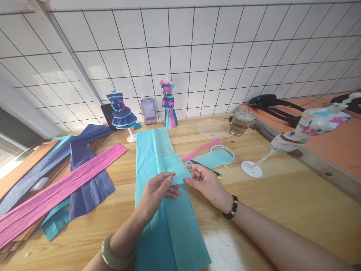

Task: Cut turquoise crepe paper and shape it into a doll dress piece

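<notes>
My left hand and my right hand both pinch a small rectangle of teal crepe paper, one at each lower corner. They hold it just above a long folded sheet of teal crepe paper that lies on the wooden table and runs away from me. The left wrist wears a green bangle, the right wrist a dark bead bracelet. Scissors lie partly hidden behind my right hand.
Pink crepe strips and dark blue sheets lie at the left. Two small mannequins in paper dresses stand by the tiled wall. A tilted mannequin, tape roll, clear lid and glass are at the right.
</notes>
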### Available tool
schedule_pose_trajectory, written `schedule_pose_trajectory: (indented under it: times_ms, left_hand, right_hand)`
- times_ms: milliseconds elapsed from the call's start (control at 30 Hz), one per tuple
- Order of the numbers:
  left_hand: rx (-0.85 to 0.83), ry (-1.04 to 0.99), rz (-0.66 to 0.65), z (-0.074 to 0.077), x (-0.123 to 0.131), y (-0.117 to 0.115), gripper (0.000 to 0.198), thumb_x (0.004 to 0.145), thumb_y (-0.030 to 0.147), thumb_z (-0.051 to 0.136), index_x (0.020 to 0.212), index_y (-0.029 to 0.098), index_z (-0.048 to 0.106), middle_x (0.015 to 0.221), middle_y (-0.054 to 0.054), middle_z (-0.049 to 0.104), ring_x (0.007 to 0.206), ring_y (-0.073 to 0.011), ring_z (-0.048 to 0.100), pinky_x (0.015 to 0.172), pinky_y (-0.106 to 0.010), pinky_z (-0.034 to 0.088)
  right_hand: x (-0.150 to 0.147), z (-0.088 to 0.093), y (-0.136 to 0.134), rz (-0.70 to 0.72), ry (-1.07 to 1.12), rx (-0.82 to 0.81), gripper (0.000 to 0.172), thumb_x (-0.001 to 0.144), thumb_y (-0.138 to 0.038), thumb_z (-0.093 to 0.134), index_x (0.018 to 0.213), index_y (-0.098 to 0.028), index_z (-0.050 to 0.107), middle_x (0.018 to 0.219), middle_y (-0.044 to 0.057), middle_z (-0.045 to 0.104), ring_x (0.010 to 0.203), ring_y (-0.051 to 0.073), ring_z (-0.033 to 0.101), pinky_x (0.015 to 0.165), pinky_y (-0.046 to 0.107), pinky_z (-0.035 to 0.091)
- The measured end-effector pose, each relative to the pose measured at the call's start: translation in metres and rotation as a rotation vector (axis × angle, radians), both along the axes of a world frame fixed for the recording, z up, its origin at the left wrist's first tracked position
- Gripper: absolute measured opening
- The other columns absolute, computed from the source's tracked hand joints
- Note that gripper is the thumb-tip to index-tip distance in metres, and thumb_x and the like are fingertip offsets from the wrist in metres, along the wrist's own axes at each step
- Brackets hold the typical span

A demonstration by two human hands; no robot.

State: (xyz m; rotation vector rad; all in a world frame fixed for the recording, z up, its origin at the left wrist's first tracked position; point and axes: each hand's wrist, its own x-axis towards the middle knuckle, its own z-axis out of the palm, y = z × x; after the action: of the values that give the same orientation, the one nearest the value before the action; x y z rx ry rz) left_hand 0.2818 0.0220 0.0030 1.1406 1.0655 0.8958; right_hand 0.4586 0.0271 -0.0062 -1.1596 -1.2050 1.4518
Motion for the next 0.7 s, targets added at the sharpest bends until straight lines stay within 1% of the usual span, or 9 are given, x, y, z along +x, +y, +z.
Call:
schedule_pose_trajectory:
  times_ms: [133, 267, 533, 700]
  left_hand:
    - [0.028, 0.043, -0.022, -0.0032, 0.0013, 0.0009, 0.029, 0.075, 0.037, 0.063, 0.090, 0.012, 0.060, 0.075, -0.009, 0.070, 0.071, -0.0221, 0.067, 0.064, -0.033, 0.054]
    - [0.033, 0.074, -0.007, -0.0053, 0.0026, 0.0023, 0.022, 0.075, 0.034, 0.064, 0.076, 0.012, 0.060, 0.075, -0.009, 0.069, 0.068, -0.0199, 0.067, 0.062, -0.031, 0.054]
    - [-0.001, 0.063, 0.043, -0.0069, 0.0025, 0.0031, 0.021, 0.074, 0.033, 0.064, 0.074, 0.013, 0.058, 0.072, -0.008, 0.069, 0.067, -0.0193, 0.066, 0.061, -0.030, 0.054]
    - [-0.011, 0.054, 0.050, -0.0050, 0.0028, 0.0022, 0.021, 0.073, 0.032, 0.066, 0.074, 0.014, 0.056, 0.072, -0.008, 0.069, 0.068, -0.0201, 0.067, 0.062, -0.031, 0.054]
  right_hand:
    - [-0.0004, -0.0009, 0.0006, -0.011, -0.007, 0.002, 0.041, 0.069, -0.029, 0.067, 0.105, -0.019, 0.051, 0.060, -0.009, 0.046, 0.059, 0.010, 0.054, 0.067, 0.028, 0.049]
    - [-0.0014, -0.0007, 0.0008, -0.026, -0.010, 0.002, 0.041, 0.068, -0.029, 0.067, 0.105, -0.018, 0.052, 0.061, -0.009, 0.047, 0.060, 0.010, 0.054, 0.067, 0.028, 0.049]
    - [-0.0020, -0.0019, 0.0002, -0.034, -0.003, -0.001, 0.042, 0.067, -0.031, 0.068, 0.104, -0.018, 0.052, 0.059, -0.009, 0.046, 0.059, 0.010, 0.054, 0.067, 0.028, 0.049]
    - [-0.0036, -0.0011, -0.0004, -0.048, 0.022, -0.015, 0.043, 0.065, -0.034, 0.070, 0.102, -0.019, 0.053, 0.059, -0.009, 0.047, 0.059, 0.011, 0.055, 0.068, 0.030, 0.050]
